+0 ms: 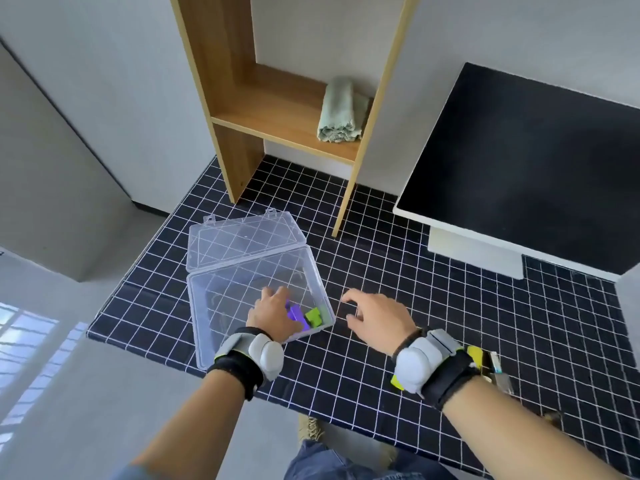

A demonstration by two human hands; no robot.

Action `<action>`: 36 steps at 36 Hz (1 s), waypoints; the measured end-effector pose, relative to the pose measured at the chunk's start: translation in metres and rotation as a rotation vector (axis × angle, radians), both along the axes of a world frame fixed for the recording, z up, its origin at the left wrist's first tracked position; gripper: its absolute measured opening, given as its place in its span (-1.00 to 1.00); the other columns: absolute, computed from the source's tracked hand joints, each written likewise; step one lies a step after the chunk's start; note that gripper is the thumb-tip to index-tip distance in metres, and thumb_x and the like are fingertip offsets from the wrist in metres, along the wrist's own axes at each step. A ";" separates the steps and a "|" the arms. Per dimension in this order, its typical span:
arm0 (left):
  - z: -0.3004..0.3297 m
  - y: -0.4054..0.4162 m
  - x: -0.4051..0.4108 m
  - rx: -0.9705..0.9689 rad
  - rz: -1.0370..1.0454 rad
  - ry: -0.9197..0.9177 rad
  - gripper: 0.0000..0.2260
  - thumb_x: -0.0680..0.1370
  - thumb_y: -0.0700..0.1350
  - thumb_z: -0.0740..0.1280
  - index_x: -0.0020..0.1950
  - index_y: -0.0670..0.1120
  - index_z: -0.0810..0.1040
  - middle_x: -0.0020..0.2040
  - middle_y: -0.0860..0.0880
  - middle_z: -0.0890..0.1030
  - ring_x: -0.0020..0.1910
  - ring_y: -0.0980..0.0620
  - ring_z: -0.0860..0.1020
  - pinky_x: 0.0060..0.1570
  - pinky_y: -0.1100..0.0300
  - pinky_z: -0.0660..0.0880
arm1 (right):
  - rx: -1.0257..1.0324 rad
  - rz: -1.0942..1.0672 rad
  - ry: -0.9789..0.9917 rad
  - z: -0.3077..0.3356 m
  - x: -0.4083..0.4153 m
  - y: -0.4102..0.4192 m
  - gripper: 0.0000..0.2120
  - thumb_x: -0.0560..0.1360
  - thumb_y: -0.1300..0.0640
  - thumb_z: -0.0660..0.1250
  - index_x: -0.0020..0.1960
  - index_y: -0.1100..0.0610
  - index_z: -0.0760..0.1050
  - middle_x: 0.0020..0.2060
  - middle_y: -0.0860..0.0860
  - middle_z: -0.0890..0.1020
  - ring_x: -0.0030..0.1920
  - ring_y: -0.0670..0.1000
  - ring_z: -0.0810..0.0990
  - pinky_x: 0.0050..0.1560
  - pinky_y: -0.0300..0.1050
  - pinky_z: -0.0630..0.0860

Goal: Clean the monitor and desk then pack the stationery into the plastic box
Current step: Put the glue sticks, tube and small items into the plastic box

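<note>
Presently the plastic box point(221, 306) sits near the left edge of the desk point(450, 323), which is covered in a black cloth with a white grid. Its lid point(242, 239) is thrown back on the far side, hinge line running left to right and tilted slightly, so the open tray faces up. Inside, in the near right corner, lie a purple piece point(296, 311) and a green piece point(314, 316), touching each other.

Left hand point(273, 315) reaches into the tray, fingers curled down over the purple piece; whether it actually pinches it cannot be told. Right hand point(375, 318) hovers just right of the box, fingers loosely bent and apart, holding nothing.

Further stationery point(493, 367), yellow and metallic, lies at the near right, partly hidden by the right wrist band. Monitor point(526, 161) stands at far right, screen dark. A folded green cloth point(341, 110) rests on the wooden shelf point(277, 123) at the far side.
</note>
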State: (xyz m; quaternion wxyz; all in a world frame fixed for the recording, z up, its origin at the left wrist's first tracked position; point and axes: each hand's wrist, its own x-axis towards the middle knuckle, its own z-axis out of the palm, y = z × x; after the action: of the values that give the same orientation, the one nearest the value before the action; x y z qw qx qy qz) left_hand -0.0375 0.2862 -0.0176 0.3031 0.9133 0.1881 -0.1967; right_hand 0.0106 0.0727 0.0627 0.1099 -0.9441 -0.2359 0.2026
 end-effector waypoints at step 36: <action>0.031 -0.225 -0.006 0.090 -0.616 -0.150 -0.52 0.51 0.16 0.34 0.42 0.12 0.38 0.40 0.08 0.32 0.38 0.02 0.30 0.40 0.04 0.20 | 0.117 -0.778 0.095 -0.014 -0.074 -0.312 -0.86 0.55 -0.04 0.29 0.10 -0.16 0.42 -0.17 -0.10 0.62 -0.38 -0.14 0.52 -0.32 -0.14 0.47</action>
State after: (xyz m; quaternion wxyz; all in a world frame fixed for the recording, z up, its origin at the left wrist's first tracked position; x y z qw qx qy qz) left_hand -0.0431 0.0611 0.0134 0.2017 0.9517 -0.1118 -0.2029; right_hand -0.0632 -0.2392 0.0484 0.2430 -0.9446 0.1336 0.1756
